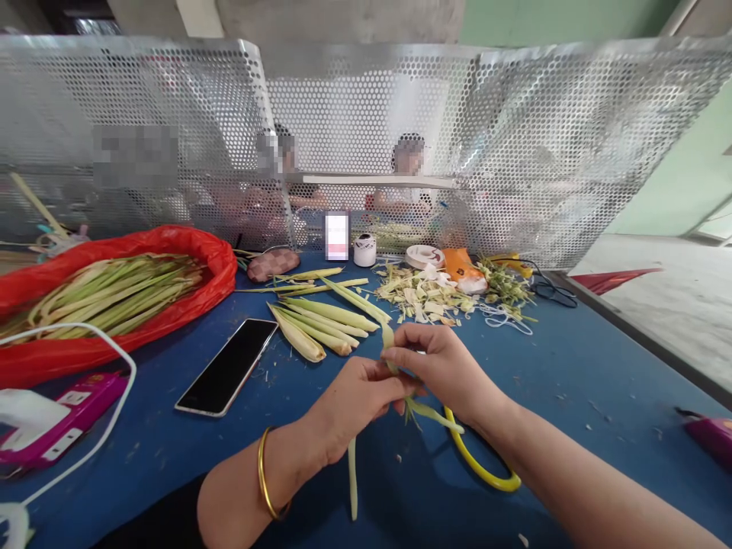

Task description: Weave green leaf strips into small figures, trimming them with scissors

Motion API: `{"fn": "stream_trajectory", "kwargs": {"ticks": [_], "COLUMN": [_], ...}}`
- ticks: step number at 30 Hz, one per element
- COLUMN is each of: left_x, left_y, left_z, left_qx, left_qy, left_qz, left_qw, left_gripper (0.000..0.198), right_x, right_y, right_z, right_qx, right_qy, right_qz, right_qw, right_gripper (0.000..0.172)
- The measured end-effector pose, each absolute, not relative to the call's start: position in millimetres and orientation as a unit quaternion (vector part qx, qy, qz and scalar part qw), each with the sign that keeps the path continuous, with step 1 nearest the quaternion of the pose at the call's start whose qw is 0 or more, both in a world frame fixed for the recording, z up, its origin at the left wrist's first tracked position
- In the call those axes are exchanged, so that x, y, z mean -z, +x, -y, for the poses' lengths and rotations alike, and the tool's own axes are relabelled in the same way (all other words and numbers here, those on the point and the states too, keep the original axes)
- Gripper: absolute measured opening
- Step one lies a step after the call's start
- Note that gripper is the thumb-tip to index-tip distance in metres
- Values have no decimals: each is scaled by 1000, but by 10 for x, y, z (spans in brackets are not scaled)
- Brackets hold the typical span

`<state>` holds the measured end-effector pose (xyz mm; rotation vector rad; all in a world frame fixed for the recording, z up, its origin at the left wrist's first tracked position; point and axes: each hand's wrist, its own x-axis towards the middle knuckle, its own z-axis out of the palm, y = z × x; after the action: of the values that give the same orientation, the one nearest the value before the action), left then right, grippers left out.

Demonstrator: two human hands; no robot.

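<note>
My left hand (355, 396) and my right hand (443, 366) meet over the blue table (572, 366), both closed on one pale green stalk (390, 337). The stalk's far end points away from me. Loose leaf strips (428, 413) hang from it below my fingers, and one strip (353, 480) lies on the table beneath. A gold bangle (264, 473) circles my left wrist. Yellow-handled scissors (480, 465) lie under my right forearm. A pile of trimmed stalks (320, 320) lies just beyond my hands.
A red bag (217, 263) of untrimmed stalks sits at the left. A black phone (229, 366) lies near it, with a pink power strip (69, 415) and white cable at the far left. Peelings (423, 293), tape and cups lie by the perforated metal screen (366, 130); people sit behind it.
</note>
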<state>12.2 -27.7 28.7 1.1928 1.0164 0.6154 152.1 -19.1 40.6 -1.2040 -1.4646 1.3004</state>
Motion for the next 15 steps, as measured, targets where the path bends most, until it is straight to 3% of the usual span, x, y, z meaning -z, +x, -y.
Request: {"fn": "stream_trajectory", "kwargs": {"ticks": [6, 11, 15], "left_x": [-313, -271, -260], "left_y": [114, 125, 86], "left_z": [265, 276, 233], "left_qx": [-271, -272, -344], "left_qy": [553, 541, 435], "left_qz": [-465, -451, -417], "left_qw": [636, 656, 720], "left_gripper": [31, 36, 34], "right_x": [-344, -270, -296], "right_y": [1460, 1511, 1630], "right_z": [105, 104, 143], "right_qx": [-405, -342, -134], "right_qy": [-496, -522, -510], "right_qz": [616, 651, 711], "right_qw": [459, 433, 465], "right_gripper": [27, 23, 14]}}
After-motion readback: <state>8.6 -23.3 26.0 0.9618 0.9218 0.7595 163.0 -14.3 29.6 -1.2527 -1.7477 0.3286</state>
